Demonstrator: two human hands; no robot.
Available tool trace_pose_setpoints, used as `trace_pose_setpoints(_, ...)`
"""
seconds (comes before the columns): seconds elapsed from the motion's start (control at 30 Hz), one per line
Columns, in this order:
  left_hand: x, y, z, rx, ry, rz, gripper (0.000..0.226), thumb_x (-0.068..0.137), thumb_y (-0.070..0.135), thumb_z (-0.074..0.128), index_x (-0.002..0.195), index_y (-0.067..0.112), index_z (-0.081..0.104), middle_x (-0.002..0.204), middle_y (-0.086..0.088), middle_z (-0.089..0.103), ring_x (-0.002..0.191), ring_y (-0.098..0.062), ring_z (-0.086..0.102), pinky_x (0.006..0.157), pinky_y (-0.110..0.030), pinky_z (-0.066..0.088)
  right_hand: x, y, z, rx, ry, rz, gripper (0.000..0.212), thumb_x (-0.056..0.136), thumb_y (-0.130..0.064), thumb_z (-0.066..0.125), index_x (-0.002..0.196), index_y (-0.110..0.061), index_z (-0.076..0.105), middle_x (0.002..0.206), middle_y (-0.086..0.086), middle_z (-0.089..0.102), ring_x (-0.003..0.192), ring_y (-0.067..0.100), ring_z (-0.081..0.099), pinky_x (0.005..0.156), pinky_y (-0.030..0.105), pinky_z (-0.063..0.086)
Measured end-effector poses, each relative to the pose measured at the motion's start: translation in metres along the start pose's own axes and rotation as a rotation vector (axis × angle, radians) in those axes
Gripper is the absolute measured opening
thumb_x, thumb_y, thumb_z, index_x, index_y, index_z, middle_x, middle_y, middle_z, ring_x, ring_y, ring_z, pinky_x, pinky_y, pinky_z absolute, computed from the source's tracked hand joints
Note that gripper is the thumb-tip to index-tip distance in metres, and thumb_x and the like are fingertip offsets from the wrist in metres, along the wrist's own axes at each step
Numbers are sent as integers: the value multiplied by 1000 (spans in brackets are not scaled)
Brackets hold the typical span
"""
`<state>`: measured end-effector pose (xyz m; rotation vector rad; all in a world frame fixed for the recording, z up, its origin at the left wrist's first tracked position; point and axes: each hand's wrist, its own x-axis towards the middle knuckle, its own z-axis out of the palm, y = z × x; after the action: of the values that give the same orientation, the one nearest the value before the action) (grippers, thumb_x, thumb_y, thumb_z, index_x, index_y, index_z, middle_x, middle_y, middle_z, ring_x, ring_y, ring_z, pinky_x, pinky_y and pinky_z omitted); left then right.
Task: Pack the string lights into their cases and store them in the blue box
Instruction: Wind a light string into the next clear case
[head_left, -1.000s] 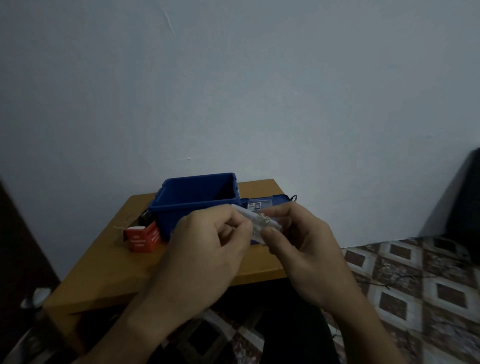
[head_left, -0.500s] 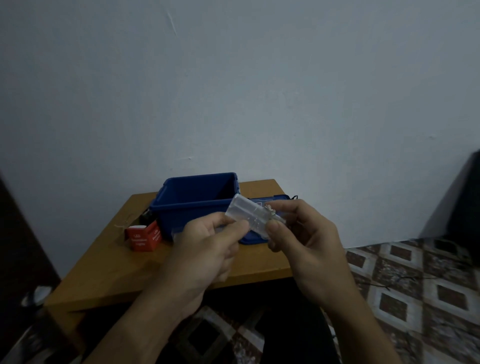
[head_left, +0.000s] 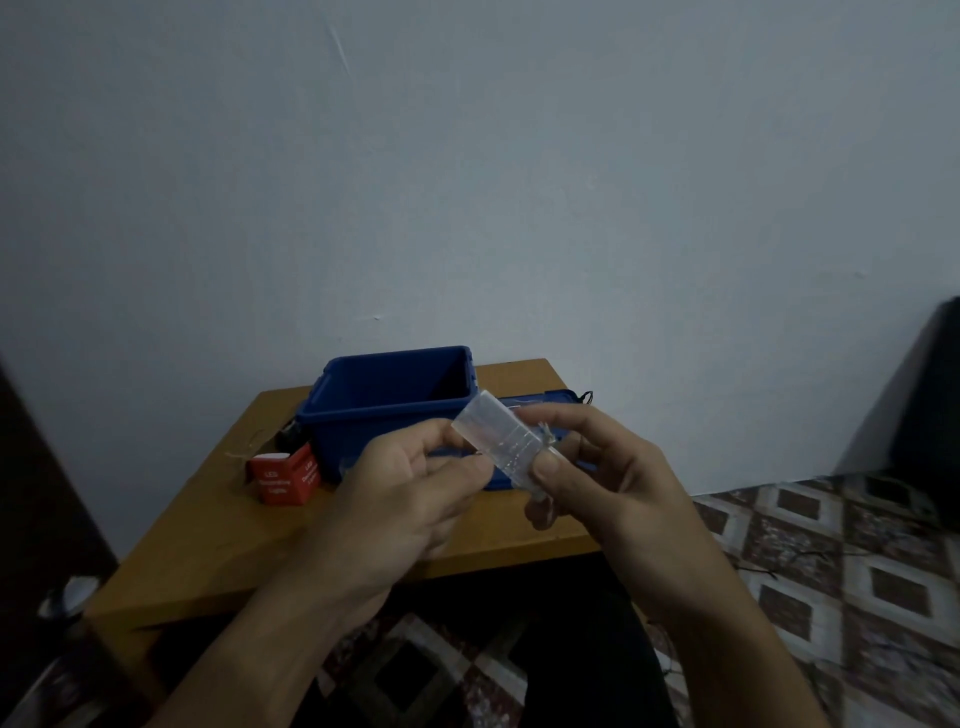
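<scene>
1. Change noted: a second ago I was clamping the clear case (head_left: 493, 439) low between both hands, with my left fingers folded over it. I am now holding it raised and tilted, far end up, in front of the blue box (head_left: 374, 415), and my left fingers are no longer covering it.
2. Grip: my right hand (head_left: 618, 483) is pinching the case's near end, thumb on the near face and fingers behind. My left hand (head_left: 410, 493) is pinching its left edge between forefinger and thumb, as far as I can tell.
3. Meaning for the task: I am judging this as the closing check on one case, with the drop into the box to follow.
4. Clear case: the string lights (head_left: 545, 432) are showing inside as fine wire, and a small tuft is sticking out by my right fingers, so it is not fully packed.
5. Blue box: it is standing open at the far side of the table (head_left: 218, 530). Its floor is hidden, so I cannot tell what it holds. Its lid (head_left: 558, 397) is lying flat to its right.
6. Red carton (head_left: 283, 478): it is standing just left of the box. I cannot tell its contents.
</scene>
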<state>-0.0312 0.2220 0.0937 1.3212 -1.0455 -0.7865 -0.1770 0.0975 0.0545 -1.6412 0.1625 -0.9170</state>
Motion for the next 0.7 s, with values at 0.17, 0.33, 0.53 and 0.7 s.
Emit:
trace_pose_setpoints(0.17, -1, 0, -2, -17, -16, -20, 18, 93, 12, 62, 110, 13, 69, 52, 0, 36, 39, -8, 23, 38, -20, 19, 0, 0, 0, 22, 9, 28, 22, 92, -28, 67, 114, -25, 70, 80, 6, 64, 73, 25, 66, 73, 34, 54)
trace_pose_setpoints(0.33, 0, 0, -2, -34, -39, -28, 20, 94, 9, 60, 114, 10, 66, 51, 1, 34, 39, -8, 22, 38, -20, 19, 1, 0, 1, 50, 12, 35, 22, 89, -26, 66, 110, -22, 69, 80, 10, 64, 71, 26, 65, 71, 33, 53)
trace_pose_setpoints(0.53, 1, -1, -1, -54, -34, -31, 22, 95, 9, 60, 115, 13, 67, 52, 0, 33, 40, -9, 21, 37, -20, 20, 1, -1, 3, 50, 41, 21, 19, 95, -16, 64, 113, -19, 69, 80, 11, 64, 71, 26, 64, 71, 34, 54)
trace_pose_setpoints(0.7, 2, -2, -2, -58, -48, -34, 23, 95, 11, 60, 115, 16, 68, 54, -1, 33, 40, -9, 21, 37, -20, 20, 1, -2, 3, 72, 61, 22, 21, 94, -17, 64, 114, -18, 70, 79, 7, 64, 70, 25, 62, 69, 32, 53)
